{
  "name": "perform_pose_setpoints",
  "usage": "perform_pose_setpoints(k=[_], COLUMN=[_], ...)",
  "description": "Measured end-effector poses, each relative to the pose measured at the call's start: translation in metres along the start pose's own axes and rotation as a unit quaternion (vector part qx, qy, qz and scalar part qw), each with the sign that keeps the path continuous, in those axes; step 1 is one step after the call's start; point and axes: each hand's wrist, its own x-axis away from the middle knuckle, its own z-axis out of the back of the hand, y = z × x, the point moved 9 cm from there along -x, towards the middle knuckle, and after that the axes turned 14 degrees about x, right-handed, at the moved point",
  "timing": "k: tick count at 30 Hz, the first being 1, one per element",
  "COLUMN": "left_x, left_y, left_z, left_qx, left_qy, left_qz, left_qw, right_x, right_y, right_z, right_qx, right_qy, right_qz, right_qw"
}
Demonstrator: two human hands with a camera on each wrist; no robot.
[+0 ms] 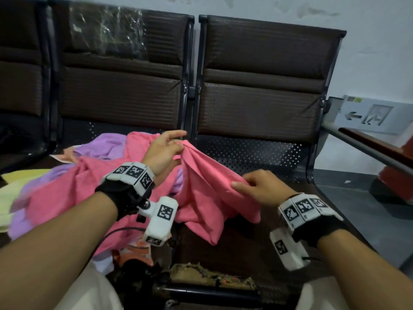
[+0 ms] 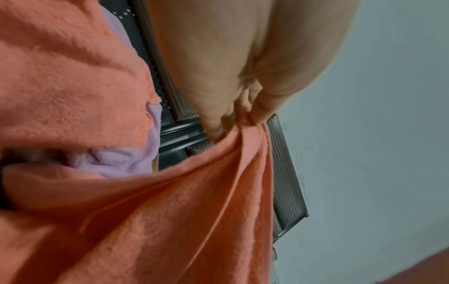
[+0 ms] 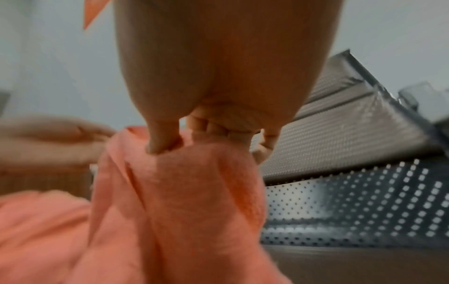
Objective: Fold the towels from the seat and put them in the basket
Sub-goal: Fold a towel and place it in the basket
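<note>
At frame centre the left hand [image 1: 164,151] and right hand [image 1: 260,186] each pinch the bunched pink towel [image 1: 201,189], which may slip or drag the purple towel [image 1: 100,145] along.

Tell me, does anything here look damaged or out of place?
Yes. The front edge of the seat is torn, with ragged, crumbling padding showing. One backrest still wears crinkled plastic wrap. The towels lie in a heap: purple, yellow, and the pink towel both hands are pinching.

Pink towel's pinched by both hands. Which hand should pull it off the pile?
Probably right. The right hand pinches the pink towel over the bare seat; the left hand is above the pile.
</note>
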Motion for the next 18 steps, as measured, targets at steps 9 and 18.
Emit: perform_pose_setpoints(k=[9,18], left_x=[-0.016,-0.015], left_y=[0.0,-0.002], left_z=[0.038,0.018], left_qx=[-0.07,-0.258], left_qy=[0.107,0.022], left_qz=[-0.018,-0.043], left_qw=[0.992,0.965], right_x=[0.028,0.041], right_y=[0.058,0.059], right_z=[0.002,0.038], right_qx=[0.188,0.199], right_qy=[-0.009,0.127], right_qz=[-0.162,-0.173], right_qw=[0.969,0.956])
